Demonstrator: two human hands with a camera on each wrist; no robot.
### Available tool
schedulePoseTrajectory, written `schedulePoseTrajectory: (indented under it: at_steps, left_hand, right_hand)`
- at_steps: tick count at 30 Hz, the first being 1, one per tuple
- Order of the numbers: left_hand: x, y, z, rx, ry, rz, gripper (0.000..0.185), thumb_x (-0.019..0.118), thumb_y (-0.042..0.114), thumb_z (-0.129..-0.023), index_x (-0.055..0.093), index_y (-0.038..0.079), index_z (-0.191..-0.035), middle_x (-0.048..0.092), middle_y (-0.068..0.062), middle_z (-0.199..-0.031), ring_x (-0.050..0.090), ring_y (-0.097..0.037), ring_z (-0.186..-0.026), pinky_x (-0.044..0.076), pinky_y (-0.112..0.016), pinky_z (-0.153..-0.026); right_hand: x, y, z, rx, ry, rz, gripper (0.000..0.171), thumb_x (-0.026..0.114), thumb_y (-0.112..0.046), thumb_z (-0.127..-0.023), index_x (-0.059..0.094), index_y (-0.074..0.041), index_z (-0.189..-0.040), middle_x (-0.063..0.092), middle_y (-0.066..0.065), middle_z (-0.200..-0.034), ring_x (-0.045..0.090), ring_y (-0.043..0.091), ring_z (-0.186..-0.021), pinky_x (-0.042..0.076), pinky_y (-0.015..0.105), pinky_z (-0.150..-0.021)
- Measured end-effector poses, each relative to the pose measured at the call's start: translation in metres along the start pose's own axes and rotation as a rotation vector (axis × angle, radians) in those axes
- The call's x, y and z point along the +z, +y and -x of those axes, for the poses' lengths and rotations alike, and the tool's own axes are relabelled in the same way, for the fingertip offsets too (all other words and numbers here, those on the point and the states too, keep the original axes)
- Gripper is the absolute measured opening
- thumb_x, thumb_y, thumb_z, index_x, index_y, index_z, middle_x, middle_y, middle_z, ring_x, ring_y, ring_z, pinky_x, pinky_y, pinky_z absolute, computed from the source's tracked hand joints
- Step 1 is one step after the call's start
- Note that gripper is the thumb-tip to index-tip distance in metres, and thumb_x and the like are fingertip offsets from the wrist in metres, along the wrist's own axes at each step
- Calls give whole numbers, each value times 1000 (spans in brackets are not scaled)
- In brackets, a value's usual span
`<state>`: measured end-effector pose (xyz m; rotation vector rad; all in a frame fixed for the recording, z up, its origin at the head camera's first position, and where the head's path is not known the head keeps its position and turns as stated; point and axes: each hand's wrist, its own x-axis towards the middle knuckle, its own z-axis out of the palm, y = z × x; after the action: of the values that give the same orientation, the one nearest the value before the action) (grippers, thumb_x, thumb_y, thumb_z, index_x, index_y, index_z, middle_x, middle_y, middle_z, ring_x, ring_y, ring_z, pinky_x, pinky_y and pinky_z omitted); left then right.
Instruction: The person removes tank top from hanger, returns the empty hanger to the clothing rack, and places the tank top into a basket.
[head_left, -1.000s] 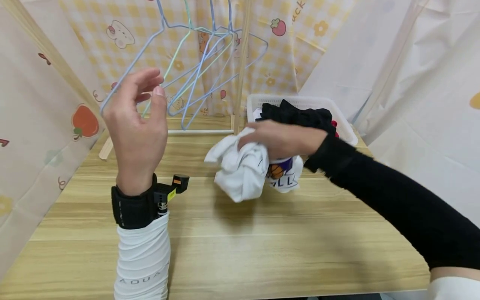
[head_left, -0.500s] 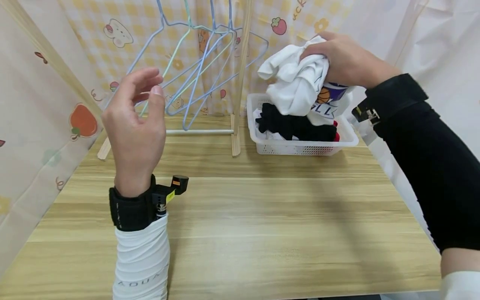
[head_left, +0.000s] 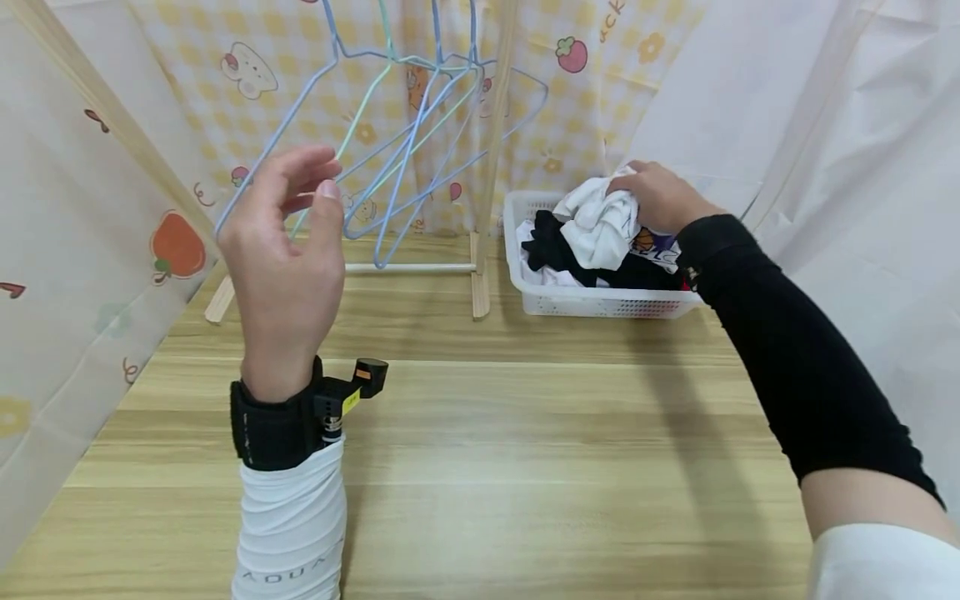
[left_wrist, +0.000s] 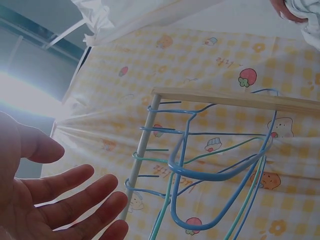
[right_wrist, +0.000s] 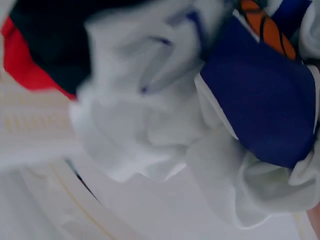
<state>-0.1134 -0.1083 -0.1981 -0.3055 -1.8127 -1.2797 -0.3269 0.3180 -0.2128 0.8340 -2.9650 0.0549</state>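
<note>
My right hand (head_left: 651, 197) grips a crumpled white shirt (head_left: 598, 227) with a blue and orange print, down in the white plastic basket (head_left: 600, 302) at the back right of the table. The right wrist view is filled by that white shirt (right_wrist: 150, 130) and its blue print, with black and red cloth beside it. My left hand (head_left: 288, 221) is raised above the table's left side, fingers loosely spread and holding nothing. In the left wrist view the left hand (left_wrist: 60, 205) shows an empty palm. Several blue and green wire hangers (head_left: 405, 133) hang just behind it.
The hangers (left_wrist: 220, 170) hang from a wooden rail (left_wrist: 235, 97) on a small wooden rack (head_left: 483, 167). Black clothes (head_left: 551, 246) lie in the basket. Patterned curtains close in the left and back, white sheeting the right. The wooden table (head_left: 487, 450) lies in front.
My right hand lifted the white shirt off the table, carried it up over the basket, and has now lowered it into the basket. The left hand stayed raised.
</note>
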Motion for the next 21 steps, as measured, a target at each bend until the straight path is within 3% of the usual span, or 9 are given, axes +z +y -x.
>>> schedulePoseTrajectory:
  at_steps: [5,9,16,21]
  left_hand:
    - [1,1,0,8,-12,0,31,56,8,-104,76,0,-127,79,-14,-120,71,-10,-113,52,-23,-100]
    - [2,0,-1,20,-34,-5,32,56,9,-105,75,-1,-129,78,-16,-122,70,-10,-114,51,-24,-101]
    - [3,0,-2,34,-54,-11,32,56,10,-106,73,-2,-130,78,-16,-123,70,-16,-116,50,-24,-101]
    - [4,0,0,41,-74,-13,33,55,10,-106,72,-5,-131,78,-18,-123,70,-22,-117,50,-25,-102]
  right_hand:
    - [32,-6,-7,14,-100,9,47,52,15,-96,66,1,-139,57,36,-149,38,58,-152,33,66,-126]
    - [48,-13,-6,53,-225,37,49,45,13,-103,55,3,-150,44,39,-159,35,58,-153,31,65,-127]
    - [45,-23,-5,141,-419,44,56,48,5,-107,37,4,-162,24,39,-169,23,57,-159,24,66,-130]
    - [34,-24,-5,125,-459,55,59,51,1,-104,37,4,-162,24,41,-169,20,59,-159,24,69,-129]
